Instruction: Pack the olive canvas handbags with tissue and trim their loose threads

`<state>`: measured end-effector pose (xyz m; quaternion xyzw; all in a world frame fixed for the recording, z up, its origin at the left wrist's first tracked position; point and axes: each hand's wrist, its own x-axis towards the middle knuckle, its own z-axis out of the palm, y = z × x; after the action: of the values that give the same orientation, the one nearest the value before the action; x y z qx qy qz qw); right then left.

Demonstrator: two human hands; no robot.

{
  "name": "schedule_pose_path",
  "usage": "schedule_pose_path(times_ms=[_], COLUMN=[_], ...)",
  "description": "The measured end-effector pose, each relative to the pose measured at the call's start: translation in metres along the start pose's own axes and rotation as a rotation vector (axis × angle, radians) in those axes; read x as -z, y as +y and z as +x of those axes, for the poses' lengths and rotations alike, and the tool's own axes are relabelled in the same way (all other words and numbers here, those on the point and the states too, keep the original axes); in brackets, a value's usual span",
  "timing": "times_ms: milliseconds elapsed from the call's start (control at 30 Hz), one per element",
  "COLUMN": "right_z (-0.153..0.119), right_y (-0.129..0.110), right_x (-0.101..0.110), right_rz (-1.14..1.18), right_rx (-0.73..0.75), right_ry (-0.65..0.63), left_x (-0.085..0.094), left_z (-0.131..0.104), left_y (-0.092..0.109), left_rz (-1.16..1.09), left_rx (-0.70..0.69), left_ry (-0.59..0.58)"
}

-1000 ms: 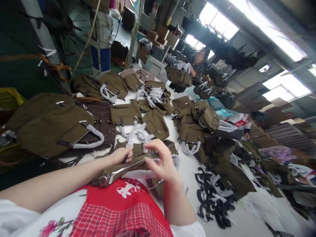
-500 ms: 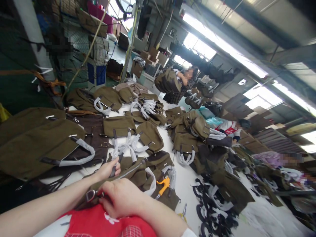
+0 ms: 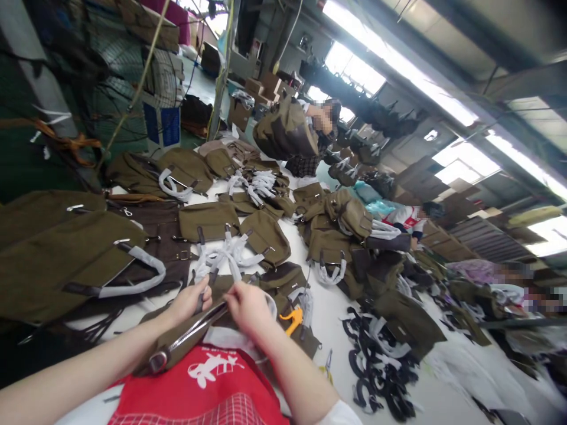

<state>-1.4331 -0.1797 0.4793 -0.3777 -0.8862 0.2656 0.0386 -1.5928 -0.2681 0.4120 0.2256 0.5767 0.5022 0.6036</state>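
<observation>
the olive bag (image 3: 185,329) lies just below the fingers, against the apron (image 3: 166,389), and looks light and floppy, likely to sag unless taken along the zipper (image 3: 190,336). the left hand (image 3: 191,300) curls round a dark handle end (image 3: 213,276); the right hand (image 3: 248,307) seems to pinch the zipper's far end.
</observation>
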Motion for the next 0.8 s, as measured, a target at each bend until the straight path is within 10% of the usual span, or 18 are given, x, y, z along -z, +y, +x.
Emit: schedule_pose_path(times_ms=[200,467,700,800], right_z=[0.020,-0.012,-0.012,-0.026], right_y=[0.067,0.028,0.021,0.014], right_x=[0.018,-0.006,-0.013,-0.010], right_rz=[-0.037,0.036,-0.183,-0.258], right_rx=[-0.211,0.504,0.527,0.623], right_ry=[0.072,-0.228,-0.076,-0.112], left_x=[0.008,0.010,0.027,0.049], left_z=[-0.003,0.002,-0.010,-0.001], left_y=[0.002,0.014,0.046,0.047], left_rz=[-0.010,0.123,0.775,1.048], left_rx=[0.010,0.007,-0.183,-0.201], left_ry=[-0.027,-0.042,-0.227,-0.077])
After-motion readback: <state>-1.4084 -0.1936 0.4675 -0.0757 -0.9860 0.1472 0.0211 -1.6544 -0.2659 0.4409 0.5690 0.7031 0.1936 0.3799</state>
